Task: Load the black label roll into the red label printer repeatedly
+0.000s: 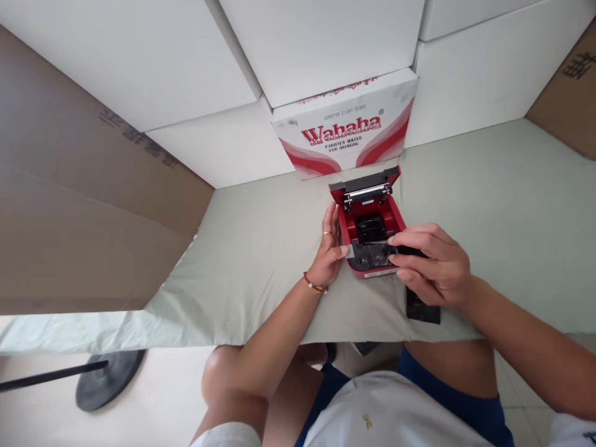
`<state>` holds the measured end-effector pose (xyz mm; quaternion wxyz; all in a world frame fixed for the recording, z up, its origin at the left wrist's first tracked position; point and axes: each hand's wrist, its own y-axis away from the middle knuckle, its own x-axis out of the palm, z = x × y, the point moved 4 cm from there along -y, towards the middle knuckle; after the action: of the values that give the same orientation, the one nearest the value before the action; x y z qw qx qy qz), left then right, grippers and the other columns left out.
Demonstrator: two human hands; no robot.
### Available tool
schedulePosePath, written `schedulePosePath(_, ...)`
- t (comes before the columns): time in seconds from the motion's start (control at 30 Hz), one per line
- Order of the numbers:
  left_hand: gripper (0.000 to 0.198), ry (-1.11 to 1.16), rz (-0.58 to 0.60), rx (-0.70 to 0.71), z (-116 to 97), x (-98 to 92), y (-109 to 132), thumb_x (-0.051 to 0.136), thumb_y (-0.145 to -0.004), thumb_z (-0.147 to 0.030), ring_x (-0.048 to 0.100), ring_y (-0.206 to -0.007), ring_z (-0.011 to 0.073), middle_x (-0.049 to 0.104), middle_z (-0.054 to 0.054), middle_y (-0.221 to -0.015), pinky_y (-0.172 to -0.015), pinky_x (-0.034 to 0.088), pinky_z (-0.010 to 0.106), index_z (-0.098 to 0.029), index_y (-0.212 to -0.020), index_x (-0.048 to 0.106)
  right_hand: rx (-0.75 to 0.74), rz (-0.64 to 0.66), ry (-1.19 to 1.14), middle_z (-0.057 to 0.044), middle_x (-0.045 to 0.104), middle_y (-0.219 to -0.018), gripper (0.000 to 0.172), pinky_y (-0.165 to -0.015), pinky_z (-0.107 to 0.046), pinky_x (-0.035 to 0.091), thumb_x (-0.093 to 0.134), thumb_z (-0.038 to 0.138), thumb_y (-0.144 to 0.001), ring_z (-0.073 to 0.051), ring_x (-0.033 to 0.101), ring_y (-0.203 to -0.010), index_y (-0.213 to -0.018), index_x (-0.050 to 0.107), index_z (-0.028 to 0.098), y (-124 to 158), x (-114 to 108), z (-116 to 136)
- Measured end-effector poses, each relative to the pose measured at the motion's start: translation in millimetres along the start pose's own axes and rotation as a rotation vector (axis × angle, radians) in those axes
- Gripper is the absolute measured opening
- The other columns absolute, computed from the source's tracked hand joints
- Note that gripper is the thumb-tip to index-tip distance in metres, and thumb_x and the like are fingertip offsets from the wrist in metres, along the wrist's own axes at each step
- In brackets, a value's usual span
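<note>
Head view: red device (359,249) being clasped by left hand (328,253).
Likely light, stiff, best side-gripped; pinch of right hand (440,266) unclear.

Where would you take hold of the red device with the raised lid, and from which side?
Probably by the left wall of the red device, from the left, where the left hand is. Its boxy body offers a flat side; the lid stands raised at the far end, likely a poor handle, and the right hand occupies the near right corner.
</note>
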<state>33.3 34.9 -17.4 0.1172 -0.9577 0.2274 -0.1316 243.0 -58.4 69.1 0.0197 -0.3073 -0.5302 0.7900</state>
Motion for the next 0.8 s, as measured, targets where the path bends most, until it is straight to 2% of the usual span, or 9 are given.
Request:
schedulePosePath(0.07, 0.097, 0.038, -0.041, -0.012, 2.7, -1.7, -1.2, 0.078, -0.086, -0.069, 0.033, -0.169, 0.0316, 0.032, 0.002, -0.182, -0.135, 0.035, 0.055, -0.048, -0.167, 0.030, 0.080, 0.078, -0.113, -0.008, 0.082, -0.109, 0.024, -0.080, -0.044, 0.061, 0.058, 0.030, -0.107, -0.025, 0.074, -0.097, -0.094, 0.078, 0.027, -12.2, -5.2, -0.6)
schedulePosePath(0.13, 0.084, 0.096, -0.116, -0.049, 5.6, -4.0, -3.4, 0.073, -0.092, -0.068, 0.040, -0.165, 0.0302, 0.042, 0.004, -0.176, -0.135, 0.035, 0.054, -0.046, -0.164, 0.036, 0.280, 0.147, -0.189, -0.006, 0.082, -0.100, 0.037, -0.077, -0.039, 0.060, 0.051, 0.033, -0.111, -0.021, 0.075, -0.086, -0.083, 0.074, 0.026, -29.2, -9.4, -9.6)
schedulePosePath(0.23, 0.072, 0.139, -0.214, -0.113, 10.3, -6.6, -7.0, 0.078, -0.093, -0.059, 0.045, -0.162, 0.0287, 0.051, 0.007, -0.169, -0.134, 0.035, 0.052, -0.038, -0.155, 0.048, 0.542, 0.341, -0.052, -0.002, 0.080, -0.084, 0.041, -0.070, -0.036, 0.054, 0.053, 0.039, -0.111, -0.019, 0.072, -0.072, -0.077, 0.073, 0.025, -56.3, -3.2, -33.2)
schedulePosePath(0.37, 0.065, 0.137, -0.245, -0.123, 14.0, -8.0, -9.8, 0.083, -0.088, -0.058, 0.047, -0.159, 0.0291, 0.056, 0.009, -0.163, -0.134, 0.035, 0.050, -0.030, -0.141, 0.059, 0.508, 0.791, 0.334, -0.004, 0.075, -0.072, 0.016, -0.065, -0.037, 0.044, 0.072, 0.024, -0.091, -0.022, 0.067, -0.065, -0.075, 0.076, 0.026, -78.3, 34.3, -63.0)
schedulePosePath(0.43, 0.063, 0.134, -0.241, -0.119, 15.0, -8.5, -9.7, 0.083, -0.088, -0.057, 0.050, -0.157, 0.0286, 0.058, 0.009, -0.161, -0.134, 0.035, 0.050, -0.029, -0.140, 0.059, 0.512, 0.899, 0.471, -0.007, 0.075, -0.069, 0.012, -0.063, -0.038, 0.043, 0.076, 0.018, -0.084, -0.025, 0.068, -0.066, -0.074, 0.078, 0.025, -79.0, 53.6, -74.5)
schedulePosePath(0.53, 0.061, 0.122, -0.230, -0.118, 15.9, -9.0, -9.3, 0.082, -0.089, -0.058, 0.052, -0.154, 0.0283, 0.060, 0.009, -0.158, -0.132, 0.037, 0.050, -0.029, -0.139, 0.060, 0.445, 0.900, 0.505, -0.011, 0.075, -0.068, 0.009, -0.064, -0.039, 0.046, 0.076, 0.023, -0.083, -0.028, 0.071, -0.069, -0.075, 0.079, 0.025, -73.9, 75.5, -82.7)
schedulePosePath(0.63, 0.062, 0.114, -0.244, -0.115, 16.2, -9.8, -9.2, 0.083, -0.088, -0.059, 0.055, -0.151, 0.0284, 0.062, 0.008, -0.155, -0.130, 0.040, 0.050, -0.029, -0.137, 0.061, 0.389, 0.865, 0.457, -0.009, 0.074, -0.065, 0.011, -0.066, -0.039, 0.048, 0.079, 0.033, -0.084, -0.027, 0.071, -0.069, -0.076, 0.079, 0.026, -67.6, 84.5, -88.8)
schedulePosePath(0.73, 0.061, 0.099, -0.247, -0.112, 16.1, -9.8, -9.7, 0.082, -0.088, -0.060, 0.056, -0.149, 0.0282, 0.063, 0.008, -0.154, -0.128, 0.042, 0.049, -0.030, -0.137, 0.061, 0.415, 0.882, 0.460, -0.008, 0.074, -0.067, 0.008, -0.064, -0.038, 0.047, 0.083, 0.033, -0.081, -0.025, 0.067, -0.063, -0.082, 0.080, 0.026, -66.7, 78.6, -92.6)
schedulePosePath(0.8, 0.060, 0.086, -0.236, -0.103, 16.0, -9.6, -10.3, 0.082, -0.089, -0.059, 0.056, -0.148, 0.0279, 0.063, 0.008, -0.153, -0.128, 0.041, 0.049, -0.030, -0.137, 0.061, 0.412, 0.855, 0.419, -0.006, 0.075, -0.071, 0.013, -0.060, -0.038, 0.045, 0.084, 0.036, -0.082, -0.023, 0.063, -0.058, -0.090, 0.081, 0.027, -71.4, 64.1, -86.4)
